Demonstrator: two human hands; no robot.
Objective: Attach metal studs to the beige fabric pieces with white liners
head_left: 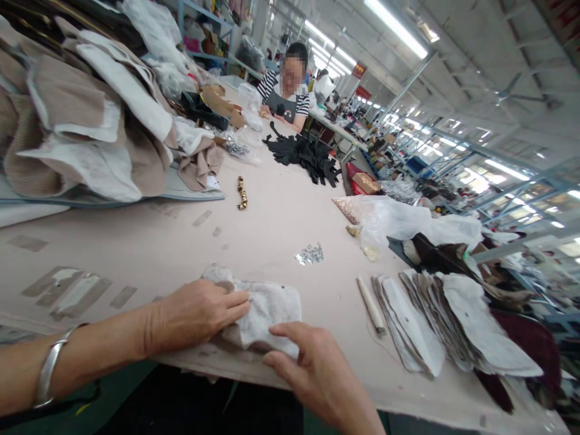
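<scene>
White cloth (276,305) lies on the counter (272,241), under the left grip (193,311) and at the tips of the right grip (317,362). It seems soft, light and bendy, so its edge looks best to hold. Right finger and thumb are spread. I cannot tell if the left pinches; cloth under it is hidden.

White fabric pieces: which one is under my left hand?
The white piece at the near edge, your left hand on it; the others lie in the stacks at right or the heap at left.
</scene>
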